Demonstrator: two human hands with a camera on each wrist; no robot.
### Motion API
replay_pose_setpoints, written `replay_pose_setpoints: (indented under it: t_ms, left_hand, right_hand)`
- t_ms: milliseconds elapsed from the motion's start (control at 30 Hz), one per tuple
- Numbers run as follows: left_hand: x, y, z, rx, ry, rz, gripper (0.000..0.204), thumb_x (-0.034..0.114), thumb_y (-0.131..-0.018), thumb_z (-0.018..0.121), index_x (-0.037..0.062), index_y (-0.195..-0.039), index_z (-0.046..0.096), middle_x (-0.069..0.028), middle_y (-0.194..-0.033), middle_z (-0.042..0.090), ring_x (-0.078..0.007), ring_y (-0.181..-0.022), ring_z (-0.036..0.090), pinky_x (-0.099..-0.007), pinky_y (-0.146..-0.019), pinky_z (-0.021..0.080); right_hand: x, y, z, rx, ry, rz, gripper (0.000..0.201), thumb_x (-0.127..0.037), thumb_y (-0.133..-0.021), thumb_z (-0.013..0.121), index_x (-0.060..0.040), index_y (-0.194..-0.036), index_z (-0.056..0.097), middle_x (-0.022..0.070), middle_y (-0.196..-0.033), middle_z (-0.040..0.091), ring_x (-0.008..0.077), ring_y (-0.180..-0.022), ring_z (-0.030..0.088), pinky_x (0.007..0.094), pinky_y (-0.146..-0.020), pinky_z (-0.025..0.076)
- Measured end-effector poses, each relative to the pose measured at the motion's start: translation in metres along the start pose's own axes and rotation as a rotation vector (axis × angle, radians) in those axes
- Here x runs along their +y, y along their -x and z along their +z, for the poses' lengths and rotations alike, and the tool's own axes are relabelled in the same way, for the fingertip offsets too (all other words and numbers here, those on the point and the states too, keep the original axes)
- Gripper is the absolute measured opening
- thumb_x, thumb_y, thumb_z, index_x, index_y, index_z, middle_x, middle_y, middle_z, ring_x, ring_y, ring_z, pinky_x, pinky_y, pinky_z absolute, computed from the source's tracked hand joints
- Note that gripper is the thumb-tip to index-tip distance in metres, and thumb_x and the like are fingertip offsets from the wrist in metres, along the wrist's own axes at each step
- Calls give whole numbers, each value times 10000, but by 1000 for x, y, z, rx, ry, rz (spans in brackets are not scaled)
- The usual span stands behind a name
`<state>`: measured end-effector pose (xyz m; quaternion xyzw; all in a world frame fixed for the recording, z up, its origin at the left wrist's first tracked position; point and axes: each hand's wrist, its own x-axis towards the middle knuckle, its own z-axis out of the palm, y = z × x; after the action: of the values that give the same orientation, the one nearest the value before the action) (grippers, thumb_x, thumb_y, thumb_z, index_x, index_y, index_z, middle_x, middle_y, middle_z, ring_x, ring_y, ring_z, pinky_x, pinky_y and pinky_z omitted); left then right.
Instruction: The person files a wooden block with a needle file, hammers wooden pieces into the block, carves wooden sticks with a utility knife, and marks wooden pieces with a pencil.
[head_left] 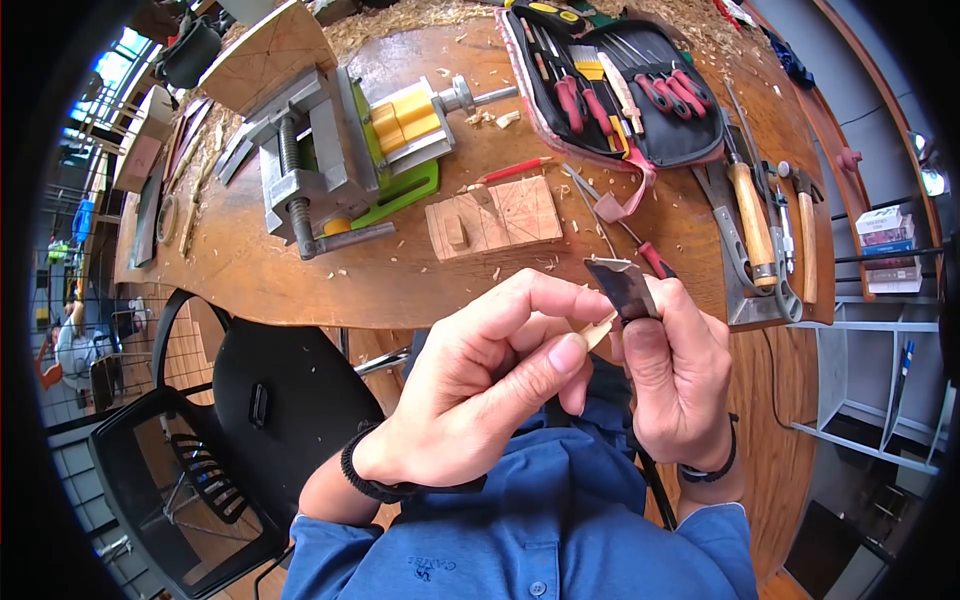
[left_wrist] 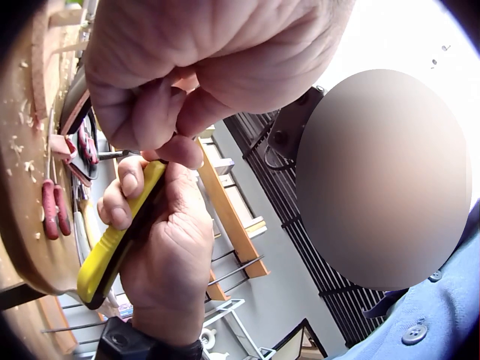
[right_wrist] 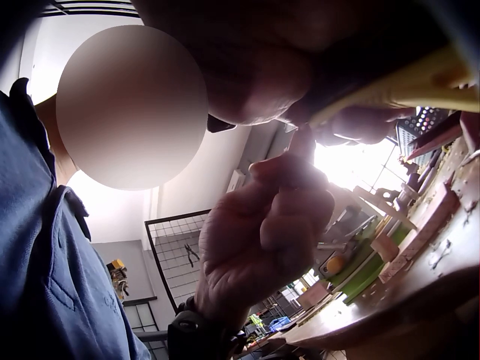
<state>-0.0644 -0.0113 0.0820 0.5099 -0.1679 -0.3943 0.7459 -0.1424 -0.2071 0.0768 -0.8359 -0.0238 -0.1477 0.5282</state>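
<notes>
At the head view's centre, the left hand (head_left: 475, 400) pinches a small, pale, wood-coloured piece (head_left: 598, 332); just right, the right hand (head_left: 682, 380) grips a long yellow-and-black-handled tool (left_wrist: 109, 251), lower left in the left wrist view.

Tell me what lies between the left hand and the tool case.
From the left hand outward, the head view shows a wooden block, then a red pencil nearer the tool case.
</notes>
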Motion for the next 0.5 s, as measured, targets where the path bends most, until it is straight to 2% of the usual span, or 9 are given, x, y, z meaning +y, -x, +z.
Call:
replay_pose_setpoints:
  t_ms: [133, 200, 500]
  left_hand:
    - [1, 0, -1, -8, 49, -16, 253, 107, -1129, 623, 12, -1363, 610, -59, -916, 696, -108, -781, 650, -232, -648, 434]
    - [4, 0, -3, -25, 66, -82, 247, 124, -1126, 634, 14, -1348, 620, -58, -899, 695, -109, -780, 654, -236, -653, 445]
    - [3, 1, -4, -53, 71, -66, 229, 102, -1123, 631, -10, -1323, 632, -83, -959, 725, -118, -786, 667, -250, -696, 512]
  right_hand:
    - [0, 1, -1, -7, -26, -6, 155, -107, -1115, 615, 37, -1133, 670, 161, -855, 674, 333, -705, 687, 392, -646, 523]
    - [-1, 2, -2, -12, -27, 1, 155, -108, -1115, 616, 37, -1132, 668, 163, -857, 676, 336, -705, 687, 393, -646, 523]
    - [-1, 4, -3, -18, -44, -17, 138, -95, -1101, 632, 38, -1122, 662, 162, -842, 660, 336, -682, 670, 402, -637, 514]
